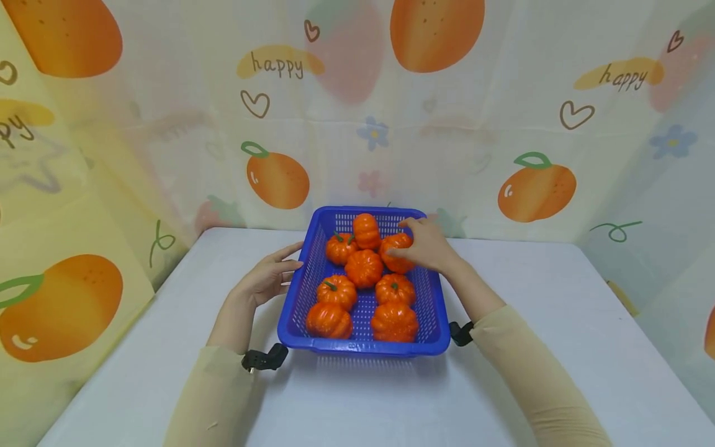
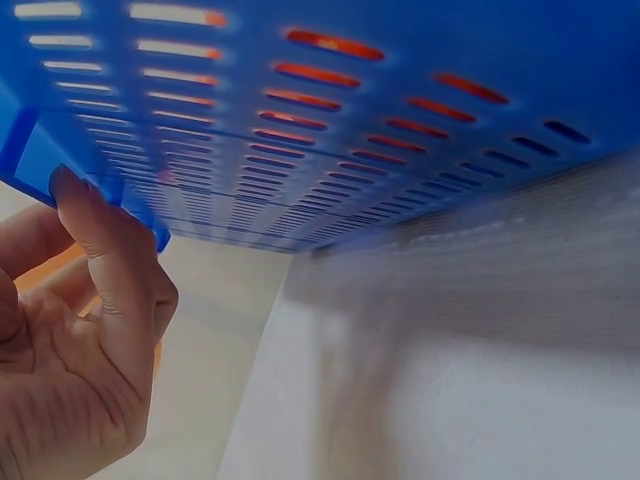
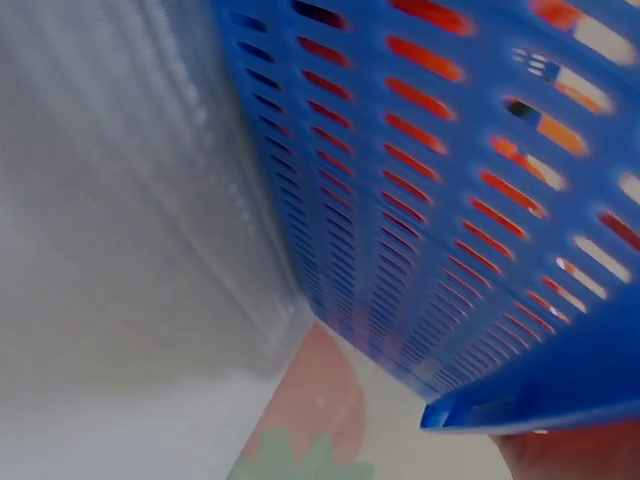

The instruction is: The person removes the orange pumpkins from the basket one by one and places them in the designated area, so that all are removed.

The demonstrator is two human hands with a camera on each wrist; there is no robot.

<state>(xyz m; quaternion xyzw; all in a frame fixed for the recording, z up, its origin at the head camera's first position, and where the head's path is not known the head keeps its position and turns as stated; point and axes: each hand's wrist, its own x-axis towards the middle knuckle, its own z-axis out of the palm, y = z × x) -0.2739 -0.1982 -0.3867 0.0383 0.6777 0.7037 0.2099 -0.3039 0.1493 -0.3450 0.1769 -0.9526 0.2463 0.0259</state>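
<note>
A blue plastic basket (image 1: 364, 347) stands on the table, holding several small orange pumpkins, among them a central pumpkin (image 1: 364, 269). Beside its left rim is my left hand (image 1: 267, 274), fingers extended and fingertips touching the edge. In the left wrist view that hand (image 2: 100, 330) has a fingertip against the rim, below the basket's slotted wall (image 2: 300, 130). At the right rear, my right hand (image 1: 427, 244) reaches over the rim and grips a pumpkin (image 1: 395, 261) between thumb and fingers. The right wrist view shows mostly the slotted wall (image 3: 400, 200); only a sliver of the hand (image 3: 575, 455) appears.
A white table (image 1: 514, 347) carries the basket near its back edge. Behind it hangs a fruit-patterned curtain (image 1: 391, 167), with another patterned panel (image 1: 61, 223) at the left. Both wrists wear black devices, one at the left wrist (image 1: 265, 358).
</note>
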